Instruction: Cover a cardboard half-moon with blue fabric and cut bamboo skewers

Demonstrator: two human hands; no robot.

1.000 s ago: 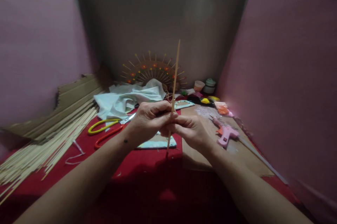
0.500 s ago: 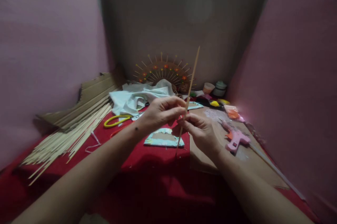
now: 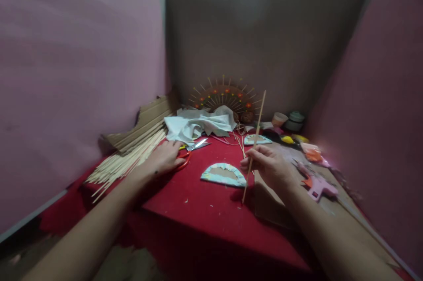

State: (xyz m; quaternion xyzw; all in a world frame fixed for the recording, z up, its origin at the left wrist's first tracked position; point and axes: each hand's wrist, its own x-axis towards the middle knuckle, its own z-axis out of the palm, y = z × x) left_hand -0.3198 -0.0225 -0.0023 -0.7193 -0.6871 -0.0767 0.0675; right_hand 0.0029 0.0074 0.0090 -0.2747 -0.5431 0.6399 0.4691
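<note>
My right hand (image 3: pixel 267 164) pinches a thin bamboo stick (image 3: pixel 258 129), which stands nearly upright and leans a little to the right, its lower end close to the red cloth. On the left, my left hand (image 3: pixel 165 156) is closed over the handles of a pair of scissors (image 3: pixel 197 145), one handle yellow and one orange-red. The blades point away to the right and lie on the table. Between my hands rests a half-round cardboard piece (image 3: pixel 224 173) edged in light blue patterned fabric. A similar half-round piece (image 3: pixel 257 139) lies farther back, partly behind the stick.
A bundle of bamboo sticks (image 3: pixel 122 168) and corrugated cardboard (image 3: pixel 145 118) lie left, beside white cloth (image 3: pixel 198 123). A pink glue gun (image 3: pixel 320 187) rests on brown cardboard (image 3: pixel 271 204) at right. A decorated stick fan (image 3: pixel 228 96) stands at the back, near a cup (image 3: pixel 279 119).
My left hand has let go of the stick and moved left to the scissors. My right hand still holds the stick, lower now. The view has shifted to the left.
</note>
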